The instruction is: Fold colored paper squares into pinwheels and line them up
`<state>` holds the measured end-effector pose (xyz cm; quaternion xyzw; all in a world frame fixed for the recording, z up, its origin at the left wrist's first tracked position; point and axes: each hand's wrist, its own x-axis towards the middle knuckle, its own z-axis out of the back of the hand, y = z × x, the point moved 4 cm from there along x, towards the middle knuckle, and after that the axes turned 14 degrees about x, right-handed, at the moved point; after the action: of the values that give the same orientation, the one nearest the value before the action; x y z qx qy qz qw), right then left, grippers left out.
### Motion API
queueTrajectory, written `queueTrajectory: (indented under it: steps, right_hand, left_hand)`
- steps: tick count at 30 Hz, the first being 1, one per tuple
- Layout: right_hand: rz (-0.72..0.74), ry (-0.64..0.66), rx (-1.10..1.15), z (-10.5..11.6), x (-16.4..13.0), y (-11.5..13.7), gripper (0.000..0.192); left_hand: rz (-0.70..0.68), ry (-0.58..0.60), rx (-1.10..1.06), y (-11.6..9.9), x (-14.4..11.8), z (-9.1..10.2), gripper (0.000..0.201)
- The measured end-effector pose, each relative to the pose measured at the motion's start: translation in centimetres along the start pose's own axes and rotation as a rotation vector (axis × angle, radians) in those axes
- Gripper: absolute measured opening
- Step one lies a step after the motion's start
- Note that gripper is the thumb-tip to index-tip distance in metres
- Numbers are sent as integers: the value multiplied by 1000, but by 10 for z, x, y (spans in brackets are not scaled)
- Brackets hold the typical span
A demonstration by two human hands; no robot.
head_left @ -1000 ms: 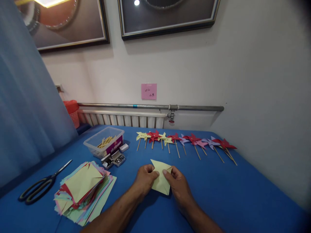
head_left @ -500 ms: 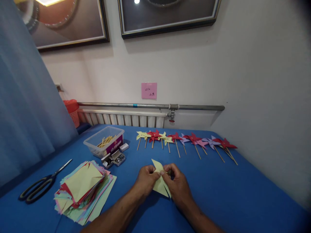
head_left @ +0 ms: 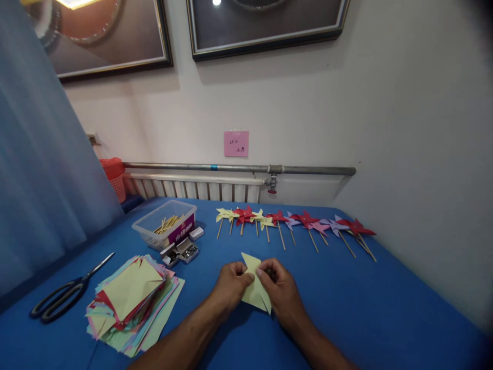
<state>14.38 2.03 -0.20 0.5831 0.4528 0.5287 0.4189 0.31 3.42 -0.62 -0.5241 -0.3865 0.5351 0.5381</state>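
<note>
A: Paper [head_left: 254,288], pale yellow, partly folded, lies on the blue table [head_left: 346,308] between both hands. State?

B: Left hand [head_left: 231,285] and right hand [head_left: 283,293] each pinch it near the middle, fingertips almost meeting.

A: Handling?

B: Judged light, thin, limp; creases readily, could tear at cuts. Best held at the folded corners, not the loose points.
</note>
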Motion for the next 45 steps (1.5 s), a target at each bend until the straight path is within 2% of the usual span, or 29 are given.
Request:
queueTrajectory:
  steps: [4, 7, 14, 26, 33, 45]
  right_hand:
    - [-43, -56, 85, 1, -1, -1, 36]
    - [-68, -37, 110, 0, -1, 0, 40]
    - [-30, 31, 109, -3, -1, 5, 26]
    - [2, 7, -13, 0, 1, 9, 20]
    - [6, 60, -25, -2, 1, 10, 14]
    - [-11, 9, -32, -1, 3, 11, 15]
  left_hand:
    - [-1, 2, 0, 0, 0, 0, 25]
    - [12, 3, 1, -3, -2, 0, 24]
    - [23, -11, 11, -5, -2, 1, 23]
    - [13, 14, 21, -5, -2, 2, 29]
    - [35, 19, -54, -8, -4, 2, 35]
    - [34, 85, -63, -11, -6, 3, 34]
